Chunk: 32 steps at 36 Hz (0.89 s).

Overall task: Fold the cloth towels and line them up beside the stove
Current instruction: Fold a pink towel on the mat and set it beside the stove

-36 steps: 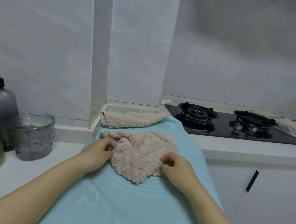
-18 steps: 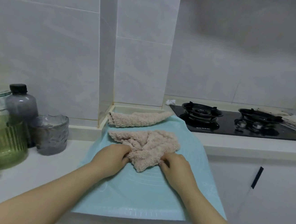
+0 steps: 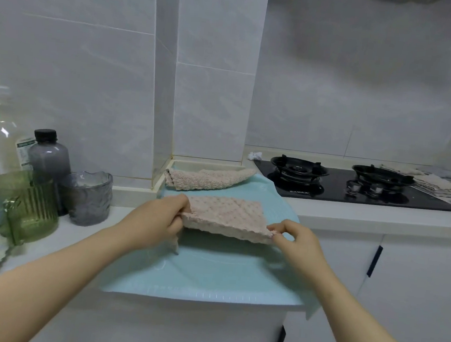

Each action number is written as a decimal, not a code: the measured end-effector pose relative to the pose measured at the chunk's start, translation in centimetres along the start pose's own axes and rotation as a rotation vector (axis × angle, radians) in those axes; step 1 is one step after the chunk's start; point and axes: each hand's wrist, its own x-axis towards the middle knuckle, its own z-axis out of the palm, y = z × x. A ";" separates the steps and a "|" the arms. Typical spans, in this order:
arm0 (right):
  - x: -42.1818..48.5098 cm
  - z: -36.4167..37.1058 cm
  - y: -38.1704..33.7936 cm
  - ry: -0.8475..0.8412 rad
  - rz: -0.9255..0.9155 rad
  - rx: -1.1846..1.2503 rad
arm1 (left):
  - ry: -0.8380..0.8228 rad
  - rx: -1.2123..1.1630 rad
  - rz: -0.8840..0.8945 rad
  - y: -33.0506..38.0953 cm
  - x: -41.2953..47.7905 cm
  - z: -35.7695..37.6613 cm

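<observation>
The left hand [image 3: 164, 217] and right hand [image 3: 295, 239] are each pinching a near corner of the pink towel [image 3: 228, 215], holding it taut over the teal mat [image 3: 222, 278] beside the stove [image 3: 338, 191], while the green jug [image 3: 26, 207] and grey tumbler [image 3: 89, 199] are standing leftward, contents indiscernible.

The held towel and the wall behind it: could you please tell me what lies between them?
In the head view, a second beige towel lies bunched on the teal mat.

Left of the black stove [image 3: 336, 185], the mat [image 3: 209, 274] is pale turquoise — the spread towel [image 3: 225, 215], pinkish beige with a dotted weave. Farther left of the stove, the ribbed glass [image 3: 32, 210] is green, the bottle [image 3: 50, 156] smoky grey.
</observation>
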 end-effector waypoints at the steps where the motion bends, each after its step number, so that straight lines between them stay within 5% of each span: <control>1: -0.1 -0.4 -0.2 -0.011 0.003 0.003 | -0.044 0.008 0.002 0.3 -0.3 -0.1; 12: -1.7 -1.7 -0.8 -0.140 0.101 -0.058 | -0.184 0.220 -0.069 0.4 -3.1 0.4; 19: -2.1 -1.2 -0.4 -0.136 0.115 -0.056 | 0.179 -0.066 -0.217 -0.4 -3.0 -0.9; 25: -2.3 -1.1 -0.2 -0.120 0.113 -0.063 | -0.156 0.043 -0.138 -0.5 -3.7 -2.2; 32: -2.2 -1.1 0.1 -0.132 0.056 -0.135 | -0.215 -0.173 -0.165 -0.7 -4.4 -2.8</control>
